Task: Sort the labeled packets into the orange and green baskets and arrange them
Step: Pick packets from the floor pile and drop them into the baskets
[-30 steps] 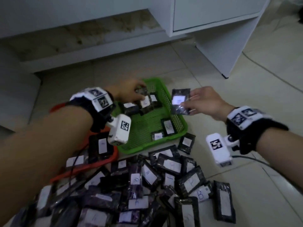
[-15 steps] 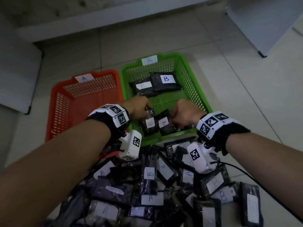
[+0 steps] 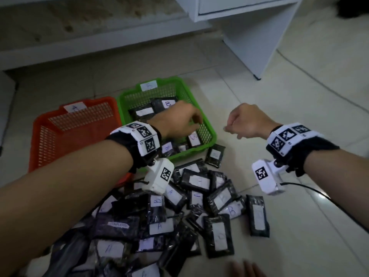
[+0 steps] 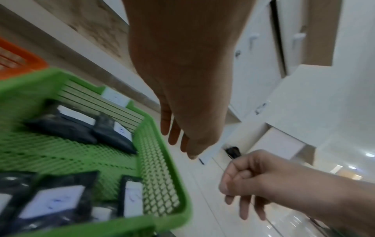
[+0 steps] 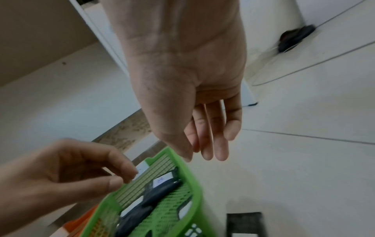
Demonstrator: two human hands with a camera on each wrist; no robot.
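Observation:
The green basket (image 3: 207, 124), tagged B, holds several black labelled packets: two at its far end (image 3: 143, 111) and others at its near end (image 3: 194, 138). Left of it stands the orange basket (image 3: 65, 132), tagged A. My left hand (image 3: 191, 124) hovers over the green basket with loose fingers and holds nothing. Above the floor just right of that basket, my right hand (image 3: 233, 126) hangs loosely curled and empty. The right wrist view shows its fingers (image 5: 209, 144) relaxed. A pile of labelled packets (image 3: 195, 180) lies on the floor in front of the baskets.
One packet (image 3: 214, 155) lies alone beside the green basket's near right corner. A white cabinet (image 3: 259, 41) stands at the back right and a black cable (image 3: 323, 198) trails from my right wrist. Bare tile lies to the right.
Half a second ago both hands were down on packets at the green basket's near end. Both have lifted empty, and the right hand has moved out to the right of the basket.

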